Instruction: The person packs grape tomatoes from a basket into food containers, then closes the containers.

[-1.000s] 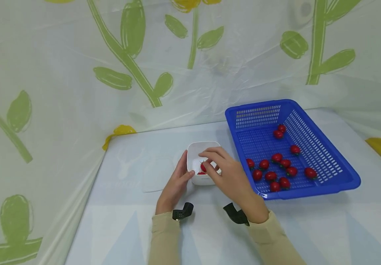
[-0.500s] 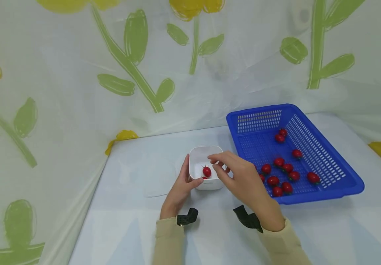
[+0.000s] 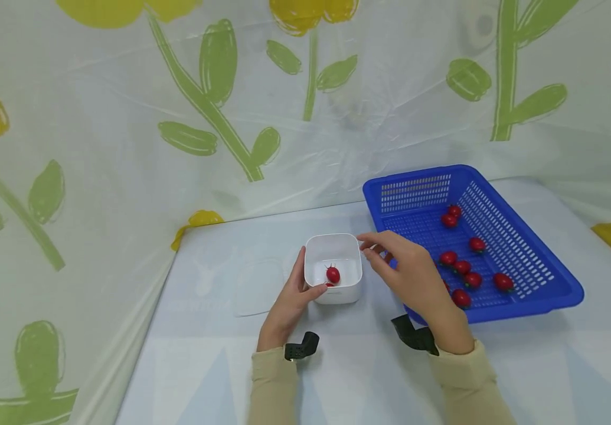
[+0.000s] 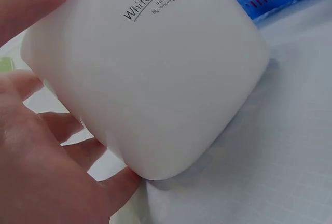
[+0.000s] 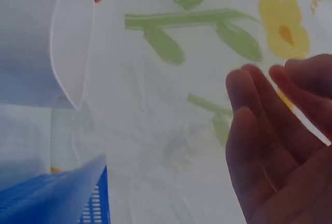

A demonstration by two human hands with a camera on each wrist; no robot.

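Note:
My left hand (image 3: 293,304) grips a white square plastic container (image 3: 337,295) by its left side, thumb over the front rim. In the left wrist view the container's wall (image 4: 171,79) bears the print "White pack", and the fingers curl along its edge. Inside it lies a cherry tomato (image 3: 333,274) with a green stem; part of another red one shows behind the thumb. Beyond the right rim hovers my right hand (image 3: 408,274), fingers loosely bent and holding nothing. In the right wrist view that hand (image 5: 280,136) has a gap between thumb and fingers.
A blue plastic basket (image 3: 518,221) stands to the right, holding several cherry tomatoes (image 3: 461,267), some hidden behind the right hand. A thin translucent lid (image 3: 254,289) lies on the table left of the container. A flower-printed sheet (image 3: 305,147) hangs behind the table.
My right hand has let go of a cherry tomato inside the container and moved out to the right, over the basket's near-left edge. The left hand keeps its hold.

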